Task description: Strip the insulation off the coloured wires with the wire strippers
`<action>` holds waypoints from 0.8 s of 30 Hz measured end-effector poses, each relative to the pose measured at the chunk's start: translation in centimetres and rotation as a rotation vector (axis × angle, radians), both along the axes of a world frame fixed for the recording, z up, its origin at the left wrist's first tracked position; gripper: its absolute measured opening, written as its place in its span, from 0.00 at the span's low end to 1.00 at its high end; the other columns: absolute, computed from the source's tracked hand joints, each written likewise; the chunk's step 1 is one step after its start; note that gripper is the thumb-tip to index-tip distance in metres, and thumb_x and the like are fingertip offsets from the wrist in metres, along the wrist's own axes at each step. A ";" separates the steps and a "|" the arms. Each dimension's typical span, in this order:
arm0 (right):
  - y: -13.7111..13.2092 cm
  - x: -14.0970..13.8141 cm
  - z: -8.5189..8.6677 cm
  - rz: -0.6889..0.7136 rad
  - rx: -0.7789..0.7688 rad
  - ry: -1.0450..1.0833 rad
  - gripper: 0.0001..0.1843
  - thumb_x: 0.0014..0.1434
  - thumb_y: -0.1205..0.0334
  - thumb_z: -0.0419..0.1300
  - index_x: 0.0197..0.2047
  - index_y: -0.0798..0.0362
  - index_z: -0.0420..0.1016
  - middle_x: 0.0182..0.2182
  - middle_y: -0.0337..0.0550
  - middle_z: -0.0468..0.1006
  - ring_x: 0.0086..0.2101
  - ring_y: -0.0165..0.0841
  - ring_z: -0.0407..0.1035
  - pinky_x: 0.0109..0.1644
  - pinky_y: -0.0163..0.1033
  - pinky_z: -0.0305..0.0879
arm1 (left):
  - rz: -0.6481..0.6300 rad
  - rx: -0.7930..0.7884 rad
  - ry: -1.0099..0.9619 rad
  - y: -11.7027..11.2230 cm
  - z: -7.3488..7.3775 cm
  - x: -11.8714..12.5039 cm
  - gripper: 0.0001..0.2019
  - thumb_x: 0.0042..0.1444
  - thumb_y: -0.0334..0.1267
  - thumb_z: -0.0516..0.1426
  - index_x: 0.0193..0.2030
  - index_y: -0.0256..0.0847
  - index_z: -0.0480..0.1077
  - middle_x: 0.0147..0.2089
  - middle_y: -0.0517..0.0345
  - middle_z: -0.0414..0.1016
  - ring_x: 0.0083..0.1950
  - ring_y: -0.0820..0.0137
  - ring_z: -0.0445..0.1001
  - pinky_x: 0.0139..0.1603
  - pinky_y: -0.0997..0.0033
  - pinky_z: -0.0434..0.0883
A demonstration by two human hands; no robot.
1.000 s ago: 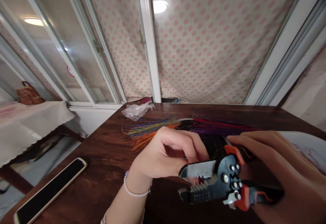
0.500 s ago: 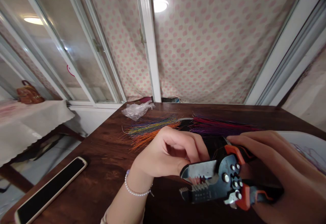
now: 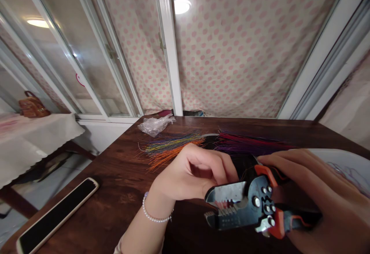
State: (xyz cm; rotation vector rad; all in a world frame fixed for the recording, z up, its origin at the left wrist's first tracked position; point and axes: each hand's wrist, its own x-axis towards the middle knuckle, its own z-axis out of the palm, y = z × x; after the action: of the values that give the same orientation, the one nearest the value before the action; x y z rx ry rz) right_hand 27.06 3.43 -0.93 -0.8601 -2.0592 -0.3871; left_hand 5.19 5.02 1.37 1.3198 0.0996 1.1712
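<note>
My right hand [image 3: 326, 196] is wrapped round the orange and black handles of a wire stripper [image 3: 248, 204]. Its toothed jaws stand apart and point left. Just beyond the jaws, my left hand [image 3: 199, 169] has its fingers curled in a pinch, with the thumb behind the upper jaw; what the fingertips hold is hidden. A beaded bracelet circles that wrist. Behind the hands lie bundles of thin wires: orange, yellow and blue wires [image 3: 170, 148] to the left, red and purple wires [image 3: 251, 142] to the right.
On the dark wooden table [image 3: 121, 200] a phone [image 3: 58, 217] lies at the left edge. A crumpled clear plastic bag [image 3: 156, 125] sits at the back. At the right, a white tray [image 3: 323, 154] with thin wire pieces is partly covered by my right hand.
Almost nothing differs. The wire stripper and both hands have shifted very slightly; the jaws remain apart.
</note>
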 end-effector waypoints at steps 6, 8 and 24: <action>0.2 -0.1 -0.1 0.033 0.023 0.030 0.31 0.42 0.75 0.53 0.51 0.50 0.71 0.41 0.45 0.77 0.39 0.42 0.75 0.37 0.43 0.73 | 0.000 -0.008 0.047 0.3 -0.1 -0.2 0.17 0.50 0.35 0.67 0.18 0.36 0.65 0.24 0.58 0.67 0.26 0.76 0.66 0.30 0.75 0.66; 0.4 -0.2 -0.2 0.039 0.033 0.042 0.29 0.43 0.76 0.53 0.49 0.50 0.71 0.38 0.43 0.77 0.36 0.41 0.75 0.36 0.42 0.72 | -0.017 -0.004 0.065 0.3 -0.1 -0.3 0.18 0.50 0.38 0.68 0.18 0.36 0.66 0.25 0.57 0.67 0.27 0.75 0.67 0.31 0.74 0.66; 0.5 -0.2 0.1 0.055 0.027 0.003 0.31 0.42 0.76 0.52 0.52 0.55 0.70 0.43 0.50 0.74 0.41 0.43 0.72 0.41 0.44 0.71 | -0.052 -0.009 -0.021 0.1 -0.5 0.0 0.14 0.52 0.30 0.66 0.21 0.34 0.67 0.27 0.60 0.67 0.27 0.78 0.64 0.32 0.76 0.63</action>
State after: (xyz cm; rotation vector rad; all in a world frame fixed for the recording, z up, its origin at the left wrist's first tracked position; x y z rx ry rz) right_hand 26.91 3.93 -0.84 -0.7863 -2.0655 -0.3828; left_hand 5.14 5.13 0.83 1.2948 0.0546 1.1388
